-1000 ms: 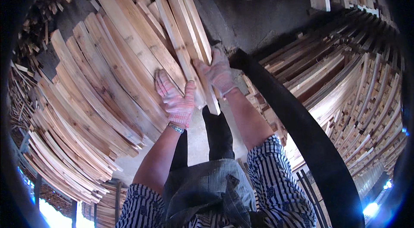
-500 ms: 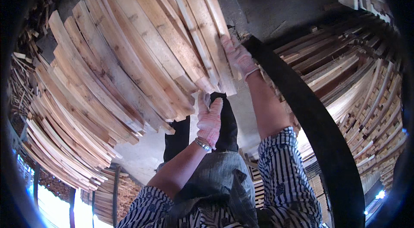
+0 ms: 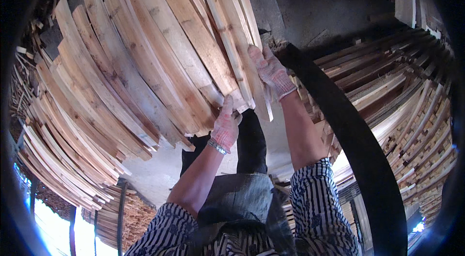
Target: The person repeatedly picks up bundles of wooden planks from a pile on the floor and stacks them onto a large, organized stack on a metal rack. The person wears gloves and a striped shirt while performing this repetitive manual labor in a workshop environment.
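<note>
Gloved right hand point(image 3: 271, 69) lies flat, fingers point(image 3: 256, 55) spread, on the wooden slats point(image 3: 227, 38); gloved left hand point(image 3: 225, 128) touches the slat ends, fingers together; slat stacks point(image 3: 397, 91) surround, grey floor point(image 3: 310, 4) beyond.

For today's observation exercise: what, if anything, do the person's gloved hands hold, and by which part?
The right hand lies flat on a long wooden slat near its lower end. The left hand presses up against the slats' bottom ends. Whether either truly grips cannot be told.
</note>
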Demonstrator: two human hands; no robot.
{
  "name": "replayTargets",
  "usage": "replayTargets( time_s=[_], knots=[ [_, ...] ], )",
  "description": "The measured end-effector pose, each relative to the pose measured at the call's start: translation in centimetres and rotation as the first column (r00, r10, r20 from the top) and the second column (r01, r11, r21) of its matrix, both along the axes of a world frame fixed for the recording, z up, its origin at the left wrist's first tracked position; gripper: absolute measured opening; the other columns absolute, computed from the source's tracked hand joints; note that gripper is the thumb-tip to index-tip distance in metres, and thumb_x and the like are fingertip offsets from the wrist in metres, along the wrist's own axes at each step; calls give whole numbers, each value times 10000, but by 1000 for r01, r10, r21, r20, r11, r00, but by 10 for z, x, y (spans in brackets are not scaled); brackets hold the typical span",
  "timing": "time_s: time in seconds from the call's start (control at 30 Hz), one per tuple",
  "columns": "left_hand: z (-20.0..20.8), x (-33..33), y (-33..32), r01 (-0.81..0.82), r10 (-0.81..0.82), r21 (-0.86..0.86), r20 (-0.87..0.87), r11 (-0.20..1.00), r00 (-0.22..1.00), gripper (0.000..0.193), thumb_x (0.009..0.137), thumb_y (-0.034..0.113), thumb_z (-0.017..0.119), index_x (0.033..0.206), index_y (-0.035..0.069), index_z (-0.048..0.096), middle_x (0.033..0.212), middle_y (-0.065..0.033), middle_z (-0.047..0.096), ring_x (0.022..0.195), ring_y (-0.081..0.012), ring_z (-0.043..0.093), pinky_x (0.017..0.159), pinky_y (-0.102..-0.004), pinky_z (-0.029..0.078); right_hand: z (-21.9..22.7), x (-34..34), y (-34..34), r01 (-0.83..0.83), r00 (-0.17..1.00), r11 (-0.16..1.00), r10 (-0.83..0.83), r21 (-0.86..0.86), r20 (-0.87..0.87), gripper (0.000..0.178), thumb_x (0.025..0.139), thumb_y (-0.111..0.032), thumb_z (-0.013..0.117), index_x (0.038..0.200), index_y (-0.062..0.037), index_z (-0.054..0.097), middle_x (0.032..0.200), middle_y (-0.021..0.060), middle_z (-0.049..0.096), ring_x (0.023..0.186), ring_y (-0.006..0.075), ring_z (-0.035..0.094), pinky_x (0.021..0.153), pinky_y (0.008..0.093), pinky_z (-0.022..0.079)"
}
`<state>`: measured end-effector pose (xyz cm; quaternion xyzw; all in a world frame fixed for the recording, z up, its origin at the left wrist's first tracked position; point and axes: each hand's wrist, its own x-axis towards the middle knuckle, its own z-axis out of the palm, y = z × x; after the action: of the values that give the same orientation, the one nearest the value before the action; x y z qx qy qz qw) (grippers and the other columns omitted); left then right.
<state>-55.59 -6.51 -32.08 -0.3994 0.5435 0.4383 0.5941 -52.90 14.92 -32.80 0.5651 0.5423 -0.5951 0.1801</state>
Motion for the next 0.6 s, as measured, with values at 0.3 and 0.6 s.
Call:
replayTargets(
  time_s=[0.3,0.6],
  knots=[
    [55,-5,-28,894,-813,-282,-566,347,137,537,919,100,457,1434,206,348,1150,-271,552,1006,-415,581,831,-500,480,13,-6,-8,78,983,974,-111,-214,-148,919,805,-544,686,1423,26,315,1233,175,586,1142,241,561,980,330,438],
    [153,-177,-34,772,-465,-119,-851,624,245,649,862,80,662,1416,-44,348,1369,-213,492,1269,-292,485,1091,-391,351,34,-34,-14,391,734,770,-592,-505,-334,827,752,-284,805,1433,-66,389,1260,108,583,1156,210,557,986,338,457]
  ],
)
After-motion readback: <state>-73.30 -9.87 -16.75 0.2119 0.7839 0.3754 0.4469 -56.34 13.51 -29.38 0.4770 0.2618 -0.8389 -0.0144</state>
